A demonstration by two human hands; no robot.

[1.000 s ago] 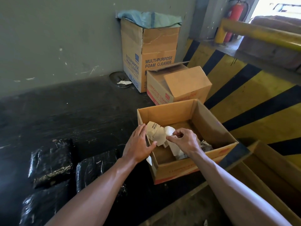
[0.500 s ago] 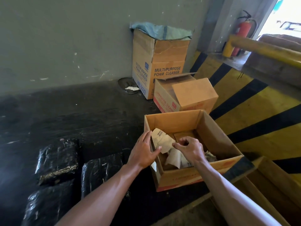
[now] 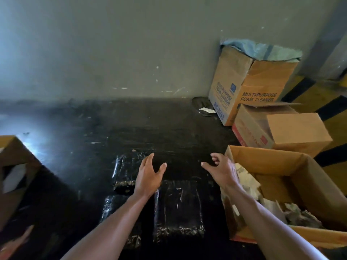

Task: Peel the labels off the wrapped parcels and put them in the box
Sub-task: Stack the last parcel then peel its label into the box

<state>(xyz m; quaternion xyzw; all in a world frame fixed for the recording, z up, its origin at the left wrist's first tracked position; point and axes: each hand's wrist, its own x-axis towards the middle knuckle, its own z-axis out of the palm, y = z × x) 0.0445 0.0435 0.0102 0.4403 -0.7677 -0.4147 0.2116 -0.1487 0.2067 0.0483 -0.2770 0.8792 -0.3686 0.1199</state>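
Note:
Three black plastic-wrapped parcels lie on the dark floor: one at the back (image 3: 126, 168), one at the front left (image 3: 120, 212), one at the front right (image 3: 178, 209). My left hand (image 3: 149, 176) hovers open over the back parcel's right edge. My right hand (image 3: 220, 170) is open, fingers loosely curled, just left of the open cardboard box (image 3: 308, 186). Crumpled peeled labels (image 3: 247, 184) lie inside that box. Neither hand holds anything.
A tall "Multi-purpose foam cleaner" box (image 3: 249, 87) and a smaller carton (image 3: 281, 132) stand against the wall at back right. Another open carton (image 3: 15, 169) sits at the left edge. A round floor drain (image 3: 203, 108) lies beside the tall box. Yellow-black striping is at the far right.
Both hands let go of the label and left the box, moving left over the parcels. The view swung left, so the box now sits at the right.

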